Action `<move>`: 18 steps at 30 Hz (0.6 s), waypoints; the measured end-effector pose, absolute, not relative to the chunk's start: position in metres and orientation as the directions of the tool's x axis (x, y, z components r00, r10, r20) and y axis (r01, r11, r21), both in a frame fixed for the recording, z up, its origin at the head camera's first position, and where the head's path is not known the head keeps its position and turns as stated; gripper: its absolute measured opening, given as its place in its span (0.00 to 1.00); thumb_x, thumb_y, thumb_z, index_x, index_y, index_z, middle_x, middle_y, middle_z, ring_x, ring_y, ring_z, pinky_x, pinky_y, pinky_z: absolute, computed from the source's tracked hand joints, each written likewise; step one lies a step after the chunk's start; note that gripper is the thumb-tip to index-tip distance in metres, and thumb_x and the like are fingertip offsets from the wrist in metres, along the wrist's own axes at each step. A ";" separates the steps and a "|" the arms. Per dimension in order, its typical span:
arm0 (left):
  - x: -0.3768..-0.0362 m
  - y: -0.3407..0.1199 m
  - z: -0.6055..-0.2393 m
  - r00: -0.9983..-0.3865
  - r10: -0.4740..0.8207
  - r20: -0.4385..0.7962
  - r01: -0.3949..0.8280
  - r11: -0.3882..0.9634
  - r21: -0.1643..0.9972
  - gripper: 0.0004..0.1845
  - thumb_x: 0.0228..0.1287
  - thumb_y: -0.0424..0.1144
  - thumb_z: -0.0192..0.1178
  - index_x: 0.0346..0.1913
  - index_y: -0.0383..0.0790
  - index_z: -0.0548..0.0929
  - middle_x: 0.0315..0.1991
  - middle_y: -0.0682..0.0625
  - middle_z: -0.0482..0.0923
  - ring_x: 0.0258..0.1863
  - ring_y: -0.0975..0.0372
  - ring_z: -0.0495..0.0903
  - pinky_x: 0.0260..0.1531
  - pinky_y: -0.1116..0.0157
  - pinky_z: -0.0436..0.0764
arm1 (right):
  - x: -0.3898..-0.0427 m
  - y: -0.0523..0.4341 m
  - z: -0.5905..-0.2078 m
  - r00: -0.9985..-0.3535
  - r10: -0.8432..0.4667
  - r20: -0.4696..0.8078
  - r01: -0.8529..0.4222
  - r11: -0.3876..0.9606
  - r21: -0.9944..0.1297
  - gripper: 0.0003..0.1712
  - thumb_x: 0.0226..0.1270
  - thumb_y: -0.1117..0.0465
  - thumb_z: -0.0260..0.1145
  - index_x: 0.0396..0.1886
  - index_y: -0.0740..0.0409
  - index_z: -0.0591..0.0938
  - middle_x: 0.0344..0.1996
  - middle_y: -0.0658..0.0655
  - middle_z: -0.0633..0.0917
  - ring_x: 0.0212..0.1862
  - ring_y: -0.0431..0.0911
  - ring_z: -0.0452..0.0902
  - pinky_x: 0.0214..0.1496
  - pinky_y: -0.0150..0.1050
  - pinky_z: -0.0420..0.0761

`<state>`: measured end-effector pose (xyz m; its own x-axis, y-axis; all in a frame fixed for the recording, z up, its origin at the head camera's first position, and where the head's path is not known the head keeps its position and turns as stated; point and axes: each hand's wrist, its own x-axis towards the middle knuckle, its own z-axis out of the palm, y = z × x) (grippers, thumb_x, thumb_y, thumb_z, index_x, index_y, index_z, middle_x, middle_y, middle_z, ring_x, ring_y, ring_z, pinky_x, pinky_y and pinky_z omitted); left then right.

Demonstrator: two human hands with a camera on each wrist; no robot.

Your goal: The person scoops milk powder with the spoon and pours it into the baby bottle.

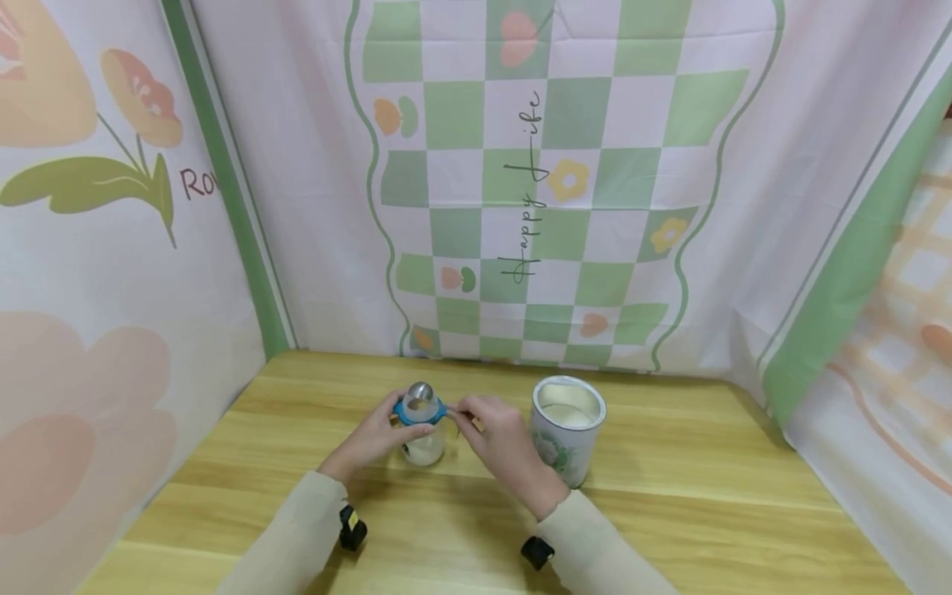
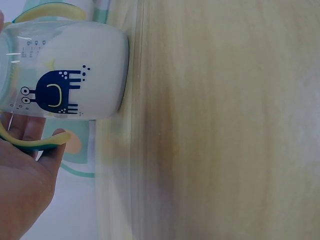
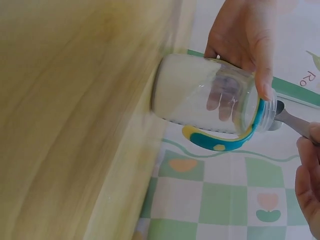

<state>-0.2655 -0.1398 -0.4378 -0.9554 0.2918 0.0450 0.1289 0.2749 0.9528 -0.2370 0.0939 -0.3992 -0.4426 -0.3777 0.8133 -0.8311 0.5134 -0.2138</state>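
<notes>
A clear baby bottle (image 1: 426, 446) with a blue collar and teal-yellow handles stands on the wooden table (image 1: 669, 512), white powder in its bottom. My left hand (image 1: 375, 438) grips it around the side. My right hand (image 1: 494, 434) pinches the handle of a metal spoon (image 1: 420, 393) whose bowl sits over the bottle's mouth. The left wrist view shows the bottle (image 2: 85, 75) with a dark blue creature print and my left hand (image 2: 25, 185) by its yellow handle. The right wrist view shows the bottle (image 3: 195, 97), the spoon (image 3: 292, 122) at its rim, and my right hand (image 3: 310, 185).
An open round tin (image 1: 567, 438) with white powder inside stands just right of my right hand. Printed cloth walls (image 1: 521, 207) close in the table at the back and on both sides.
</notes>
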 end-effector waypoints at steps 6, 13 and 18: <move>-0.265 -0.140 -0.439 -0.955 0.293 0.047 0.132 0.279 0.951 0.37 0.59 0.57 0.72 0.70 0.58 0.69 0.65 0.56 0.72 0.69 0.48 0.65 0.63 0.33 0.60 | -0.237 0.096 -0.397 -0.531 -0.322 0.784 -0.798 0.501 -0.334 0.03 0.64 0.66 0.73 0.36 0.56 0.86 0.29 0.48 0.87 0.31 0.36 0.82 0.35 0.26 0.81; -0.266 -0.141 -0.441 -0.960 0.278 0.039 0.124 0.296 0.947 0.39 0.58 0.59 0.72 0.71 0.59 0.68 0.67 0.56 0.71 0.70 0.47 0.64 0.63 0.32 0.59 | -0.237 0.095 -0.393 -0.613 -0.230 0.756 -0.756 0.448 -0.477 0.02 0.65 0.65 0.73 0.36 0.56 0.86 0.28 0.47 0.87 0.29 0.35 0.81 0.31 0.30 0.82; -0.265 -0.140 -0.440 -0.960 0.276 0.040 0.129 0.311 0.942 0.41 0.58 0.60 0.71 0.72 0.59 0.66 0.68 0.54 0.69 0.70 0.45 0.63 0.63 0.32 0.59 | -0.236 0.095 -0.387 -0.701 -0.153 0.696 -0.689 0.395 -0.608 0.02 0.66 0.61 0.73 0.34 0.54 0.87 0.27 0.46 0.87 0.28 0.36 0.82 0.30 0.34 0.83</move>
<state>-0.2650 -0.1403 -0.4398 -0.9603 0.2760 0.0404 0.1291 0.3112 0.9415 -0.2362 0.0953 -0.3875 -0.7014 -0.1533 0.6960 -0.6892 0.3946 -0.6077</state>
